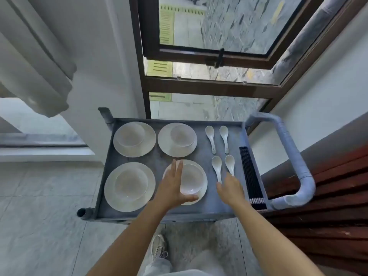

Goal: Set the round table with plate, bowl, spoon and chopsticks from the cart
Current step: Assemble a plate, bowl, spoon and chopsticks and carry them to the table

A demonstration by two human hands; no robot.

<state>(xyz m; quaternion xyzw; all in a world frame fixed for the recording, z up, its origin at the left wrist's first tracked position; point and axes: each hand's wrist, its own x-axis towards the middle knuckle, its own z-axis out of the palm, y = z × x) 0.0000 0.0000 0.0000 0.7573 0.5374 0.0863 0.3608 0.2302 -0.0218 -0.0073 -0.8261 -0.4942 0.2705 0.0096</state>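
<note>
A grey cart tray (201, 211) holds several white plates, each with a white bowl on it. My left hand (172, 187) wraps around the near right bowl (192, 179), fingers on its far left side and thumb at its near rim, over its plate (204, 177). My right hand (231, 188) reaches over the handles of the two near white spoons: one (216, 166) and another (230, 163). Whether it grips one I cannot tell. Black chopsticks (251, 174) lie in a row along the tray's right edge. The round table is out of view.
Three more plate-and-bowl sets sit at far left (134, 139), far middle (177, 139) and near left (129, 187). Two more spoons (218, 138) lie at the back. The cart's padded handle (294, 160) curves on the right beside a dark wooden bench (328, 206). A window stands behind.
</note>
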